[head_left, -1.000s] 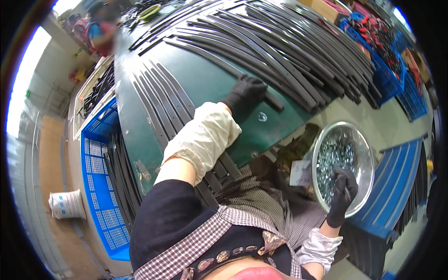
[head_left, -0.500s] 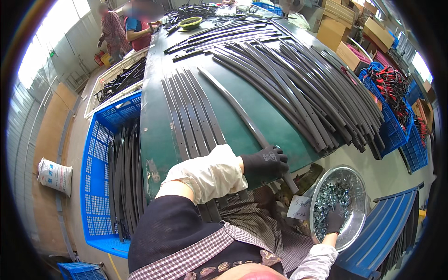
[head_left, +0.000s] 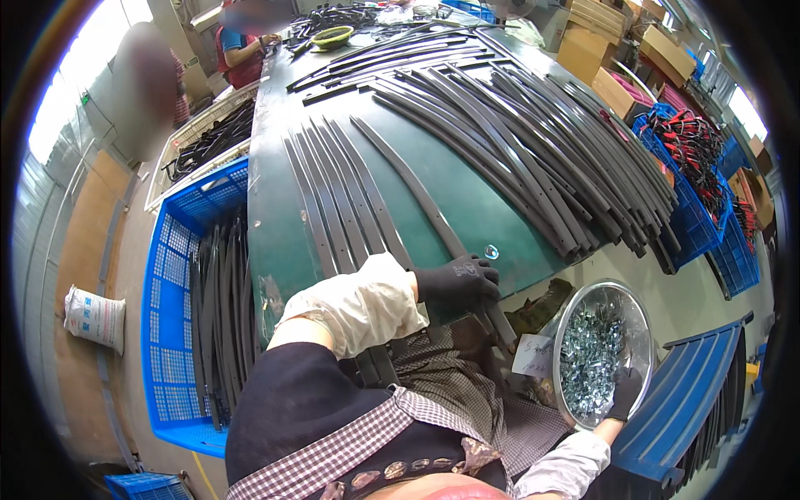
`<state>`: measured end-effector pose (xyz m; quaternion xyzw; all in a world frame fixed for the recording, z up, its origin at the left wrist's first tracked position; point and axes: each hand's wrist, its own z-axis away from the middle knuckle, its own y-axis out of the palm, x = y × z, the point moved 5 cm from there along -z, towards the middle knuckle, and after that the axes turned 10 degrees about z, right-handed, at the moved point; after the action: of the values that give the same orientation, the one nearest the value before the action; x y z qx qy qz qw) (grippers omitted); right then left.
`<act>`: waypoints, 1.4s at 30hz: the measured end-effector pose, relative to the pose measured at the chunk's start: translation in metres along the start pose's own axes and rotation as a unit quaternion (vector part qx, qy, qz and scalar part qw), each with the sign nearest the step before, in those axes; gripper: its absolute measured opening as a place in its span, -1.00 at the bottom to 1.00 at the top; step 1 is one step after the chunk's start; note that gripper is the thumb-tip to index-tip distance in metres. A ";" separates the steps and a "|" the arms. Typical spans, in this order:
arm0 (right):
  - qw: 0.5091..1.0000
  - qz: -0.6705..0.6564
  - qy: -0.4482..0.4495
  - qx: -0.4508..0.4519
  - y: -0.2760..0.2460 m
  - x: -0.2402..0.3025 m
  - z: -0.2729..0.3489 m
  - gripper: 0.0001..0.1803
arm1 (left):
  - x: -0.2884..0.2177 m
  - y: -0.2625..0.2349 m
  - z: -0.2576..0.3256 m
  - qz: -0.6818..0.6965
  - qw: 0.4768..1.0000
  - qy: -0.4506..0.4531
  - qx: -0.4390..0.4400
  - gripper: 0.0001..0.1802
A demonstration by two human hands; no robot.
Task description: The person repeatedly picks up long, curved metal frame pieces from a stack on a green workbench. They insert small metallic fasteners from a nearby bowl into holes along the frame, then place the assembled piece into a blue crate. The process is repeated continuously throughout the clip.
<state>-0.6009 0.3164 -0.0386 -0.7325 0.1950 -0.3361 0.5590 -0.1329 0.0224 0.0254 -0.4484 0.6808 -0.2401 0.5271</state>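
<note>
My left hand (head_left: 458,281), in a black glove, is wrapped round the near part of a long dark grey metal tube (head_left: 408,179) on the green table. The tube's near end sticks out past the table edge. A small shiny piece (head_left: 492,252) lies just beyond that hand. My right hand (head_left: 625,390), also gloved, is at the right inner side of a round steel bowl (head_left: 640,333). Its fingers look drawn together, and what they hold cannot be made out. Small shiny metal pieces (head_left: 590,358) fill the bowl. Several flat bars (head_left: 342,200) lie side by side left of the tube.
A large pile of dark tubes (head_left: 533,158) covers the table's right side. Blue crates stand at left (head_left: 167,333) and right (head_left: 692,208). A white paper tag (head_left: 532,356) sits by the bowl. A person (head_left: 242,54) works at the far left.
My right hand has moved from the middle of the metal pieces to the bowl's right side. A shiny piece now shows beside my left hand, which keeps its hold on the tube.
</note>
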 end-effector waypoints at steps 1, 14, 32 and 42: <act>0.996 0.086 -0.029 -0.013 0.004 0.003 0.004 -0.73 | -0.001 -0.002 0.000 -0.011 1.000 0.008 0.001 -0.70; 0.910 -0.408 0.023 0.069 -0.053 0.196 0.147 -0.87 | -0.006 0.004 0.000 0.029 0.999 0.041 0.017 -0.60; 0.848 -0.485 -0.022 0.212 0.007 0.299 0.224 -0.85 | -0.121 0.025 0.021 0.017 0.987 0.137 0.081 -0.67; 0.761 -0.556 -0.001 0.334 0.013 0.301 0.229 -0.65 | -0.119 0.035 0.034 -0.104 0.976 0.189 0.020 -0.87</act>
<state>-0.2264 0.2709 -0.0027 -0.4797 -0.3710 -0.6311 0.4836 -0.1091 0.1471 0.0460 -0.4525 0.7130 -0.3874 0.3698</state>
